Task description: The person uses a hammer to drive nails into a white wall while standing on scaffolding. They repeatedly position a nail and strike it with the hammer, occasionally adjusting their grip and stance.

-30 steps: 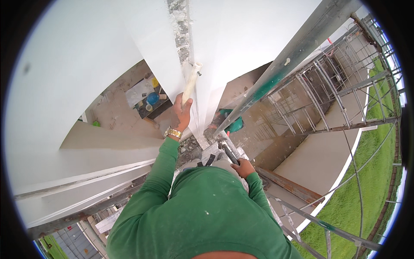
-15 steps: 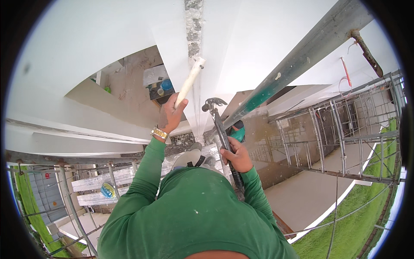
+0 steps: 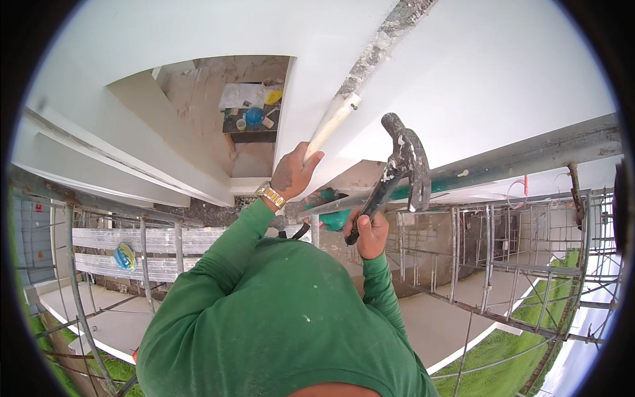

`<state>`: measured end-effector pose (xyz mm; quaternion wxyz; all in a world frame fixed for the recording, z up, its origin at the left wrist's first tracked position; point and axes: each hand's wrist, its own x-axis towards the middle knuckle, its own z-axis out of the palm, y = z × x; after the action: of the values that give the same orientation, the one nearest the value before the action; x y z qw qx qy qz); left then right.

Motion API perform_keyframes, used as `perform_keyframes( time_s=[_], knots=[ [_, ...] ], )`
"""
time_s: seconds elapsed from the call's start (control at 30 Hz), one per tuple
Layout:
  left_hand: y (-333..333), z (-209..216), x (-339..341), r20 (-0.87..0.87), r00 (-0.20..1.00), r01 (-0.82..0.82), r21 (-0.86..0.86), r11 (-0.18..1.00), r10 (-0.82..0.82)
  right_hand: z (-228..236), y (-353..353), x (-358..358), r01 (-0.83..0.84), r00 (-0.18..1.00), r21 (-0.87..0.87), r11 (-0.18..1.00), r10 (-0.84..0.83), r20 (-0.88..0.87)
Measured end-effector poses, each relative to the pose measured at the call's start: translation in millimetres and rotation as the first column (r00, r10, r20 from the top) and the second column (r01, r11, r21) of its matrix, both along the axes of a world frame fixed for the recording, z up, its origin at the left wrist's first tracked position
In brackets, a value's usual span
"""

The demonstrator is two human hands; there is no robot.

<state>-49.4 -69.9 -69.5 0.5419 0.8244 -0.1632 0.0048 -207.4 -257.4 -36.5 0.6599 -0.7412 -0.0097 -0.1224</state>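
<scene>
Two bare hands are raised before a white wall (image 3: 489, 73), each closed around something. The left hand (image 3: 295, 171) grips the lower end of a cream-coloured tube (image 3: 330, 128), which slants up and right to the foot of a rough grey strip (image 3: 376, 56) in the wall; whether it touches there, I cannot tell. The right hand (image 3: 368, 233) wraps its fingers around the dark handle of a claw hammer (image 3: 399, 159), whose head (spattered with white) stands up to the right of the tube, apart from it. Left of the tube, an opening shows a table below bearing a blue bowl (image 3: 254, 116).
</scene>
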Motion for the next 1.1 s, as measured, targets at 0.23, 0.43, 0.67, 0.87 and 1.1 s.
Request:
perform_keyframes(
  time_s=[0.23,0.43,0.67,0.87,1.1],
  knots=[
    [-6.1,1.8,-6.8,-0.059,0.998,-0.002,-0.016,1.0,0.001,15.9,-8.5,32.4,0.094,0.982,-0.146,0.985,-0.068,0.175],
    [-7.1,-5.7,-5.1,-0.014,1.0,0.003,-0.087,0.996,-0.005,-28.4,-7.7,41.3,0.121,0.987,-0.218,0.968,-0.141,-0.076],
    [-7.4,-2.7,-10.4,-0.148,0.988,0.012,-0.138,0.99,-0.033,7.0,11.4,24.1,0.107,0.984,-0.071,0.992,-0.095,0.15],
    [-9.5,-3.5,-9.4,-0.133,0.99,0.024,-0.134,0.991,-0.042,-9.0,11.1,35.7,0.093,0.941,-0.195,0.976,-0.15,-0.303],
    [-13.1,-3.5,-11.3,-0.191,0.981,0.009,-0.143,0.99,-0.037,34.4,15.8,20.3,0.127,0.975,-0.103,0.987,-0.105,0.194]
  ],
)
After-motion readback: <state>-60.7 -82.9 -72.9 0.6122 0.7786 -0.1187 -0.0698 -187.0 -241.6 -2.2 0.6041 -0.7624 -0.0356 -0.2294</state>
